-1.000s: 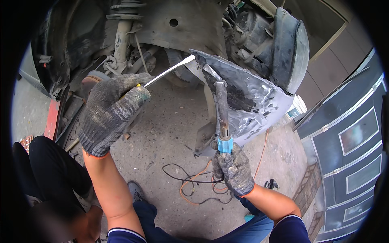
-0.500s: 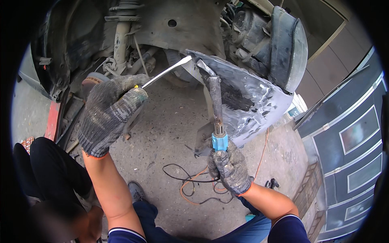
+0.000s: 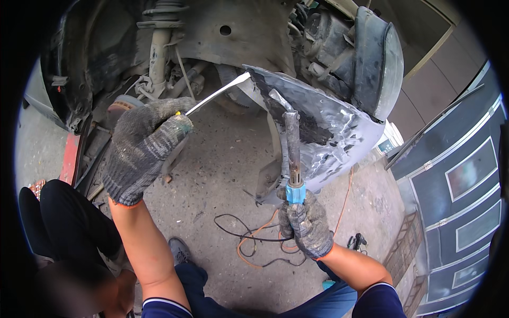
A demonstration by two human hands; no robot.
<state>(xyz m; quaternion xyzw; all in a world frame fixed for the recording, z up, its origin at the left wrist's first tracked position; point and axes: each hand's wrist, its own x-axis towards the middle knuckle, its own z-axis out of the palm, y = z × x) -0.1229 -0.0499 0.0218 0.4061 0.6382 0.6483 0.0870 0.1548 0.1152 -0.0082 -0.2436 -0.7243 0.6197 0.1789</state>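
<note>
My left hand (image 3: 146,143), in a dark grey knit glove, is closed around a screwdriver (image 3: 214,97) with a bright metal shaft. Its flat tip meets the upper left corner of a grey car body panel (image 3: 339,135), whose surface is scuffed and has a dark patch. In my right hand (image 3: 307,225), gloved alike, is a hot air gun (image 3: 294,146) with a metal barrel and a blue collar. The barrel points upward, its bent nozzle in front of the panel's dark patch. Gloved fingers hide the handles of both tools.
A car's wheel well with a strut (image 3: 158,58) stands ahead. Black and orange cables (image 3: 254,238) lie on the concrete floor. At the lower left another person's knee (image 3: 74,212) is close to my arm. A white bucket (image 3: 391,139) and grey door (image 3: 461,180) are at right.
My right hand has shifted slightly right and down with the hot air gun, so the nozzle sits lower and farther from the screwdriver tip. My left hand has hardly moved.
</note>
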